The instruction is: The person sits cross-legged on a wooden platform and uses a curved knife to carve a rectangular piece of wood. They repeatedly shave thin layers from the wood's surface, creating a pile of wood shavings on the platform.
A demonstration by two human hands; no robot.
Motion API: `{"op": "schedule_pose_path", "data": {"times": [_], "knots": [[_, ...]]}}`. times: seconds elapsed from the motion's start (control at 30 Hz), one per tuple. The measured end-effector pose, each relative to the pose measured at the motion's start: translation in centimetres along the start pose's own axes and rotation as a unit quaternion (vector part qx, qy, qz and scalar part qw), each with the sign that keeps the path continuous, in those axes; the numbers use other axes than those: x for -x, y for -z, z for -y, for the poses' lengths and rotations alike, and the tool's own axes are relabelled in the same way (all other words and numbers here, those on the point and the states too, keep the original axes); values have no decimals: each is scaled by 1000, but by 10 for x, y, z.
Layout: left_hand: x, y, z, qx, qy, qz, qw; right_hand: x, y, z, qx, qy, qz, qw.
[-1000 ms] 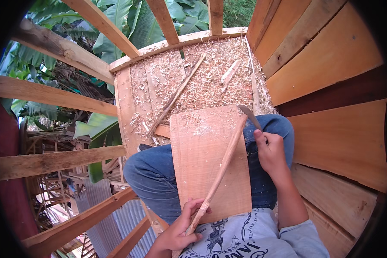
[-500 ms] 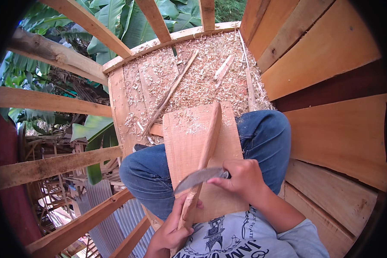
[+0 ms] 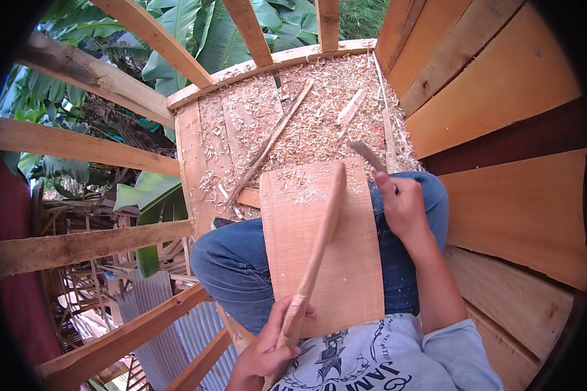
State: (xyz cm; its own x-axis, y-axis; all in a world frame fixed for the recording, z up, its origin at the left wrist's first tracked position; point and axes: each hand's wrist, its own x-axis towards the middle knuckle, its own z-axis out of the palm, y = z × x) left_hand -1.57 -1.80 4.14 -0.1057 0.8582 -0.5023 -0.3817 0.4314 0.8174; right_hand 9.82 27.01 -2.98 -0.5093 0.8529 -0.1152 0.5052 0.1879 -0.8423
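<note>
My left hand (image 3: 273, 347) is wrapped round the lower part of a long carved wooden stick (image 3: 317, 253), which slants up over my lap. Under the stick, a flat wooden board (image 3: 355, 274) rests across my thighs, with a few shavings on its far end. My right hand (image 3: 403, 203) is raised beside the board's right edge, above my right knee. It grips a knife (image 3: 367, 155) whose curved blade points up and to the left, apart from the stick. The knife's handle is mostly hidden by my fingers.
Curly wood shavings (image 3: 319, 124) cover the plank floor ahead. A long thin wood strip (image 3: 274, 140) and a short offcut (image 3: 351, 107) lie among them. Slatted rails (image 3: 91, 244) stand at the left, and a plank wall (image 3: 515, 202) rises close on the right.
My right hand has lifted the knife off the stick and carried it forward and to the right. The left hand keeps its hold on the stick. The view has shifted slightly.
</note>
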Motion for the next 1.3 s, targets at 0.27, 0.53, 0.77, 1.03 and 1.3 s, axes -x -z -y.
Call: {"op": "schedule_pose_path", "data": {"times": [0.27,0.53,0.77,1.03,1.3], "knots": [[-4,4,1,18,-11,-6,1000,89,-20,32,112,115,180,970],[-4,-2,-2,5,-16,-8,1000,-5,-19,5,152,67,34,985],[-4,0,1,12,-20,-13,1000,-10,-20,8,130,44,10,990],[-6,-2,2,-9,-34,8,999,-36,-26,-19,86,17,-68,994],[3,6,6,15,-25,-26,999,-7,-12,-5,6,27,-23,999]]}}
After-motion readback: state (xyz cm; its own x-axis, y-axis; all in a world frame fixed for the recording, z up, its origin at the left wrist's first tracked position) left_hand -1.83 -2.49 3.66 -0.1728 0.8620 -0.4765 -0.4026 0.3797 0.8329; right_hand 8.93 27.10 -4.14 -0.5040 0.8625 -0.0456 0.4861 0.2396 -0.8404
